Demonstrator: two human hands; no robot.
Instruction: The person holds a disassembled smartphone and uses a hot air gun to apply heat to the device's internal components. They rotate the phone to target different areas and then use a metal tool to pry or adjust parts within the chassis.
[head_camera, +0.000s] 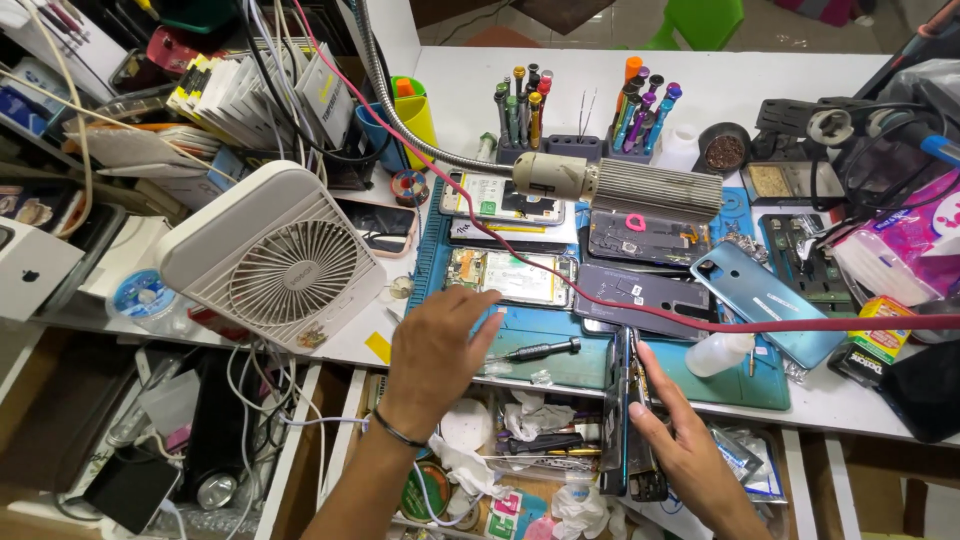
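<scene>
My left hand (440, 345) reaches over the teal work mat (740, 385), fingers apart and empty, fingertips close to a black-handled screwdriver (535, 351) lying on the mat. My right hand (675, 435) grips a dark phone (625, 420) held on edge over the open drawer at the table's front. Opened phones and back covers lie on the mat beyond: one with a white battery (512, 277), a dark grey cover (640, 290) and a blue cover (765, 300).
A white desk fan (275, 260) stands left of the mat. A gooseneck lamp (620, 185) hangs over the phones, with a red cable (760, 325) crossing. Tool holders (525, 115) stand behind. A white squeeze bottle (718, 352) lies right; the drawer (520, 450) holds tissues and tools.
</scene>
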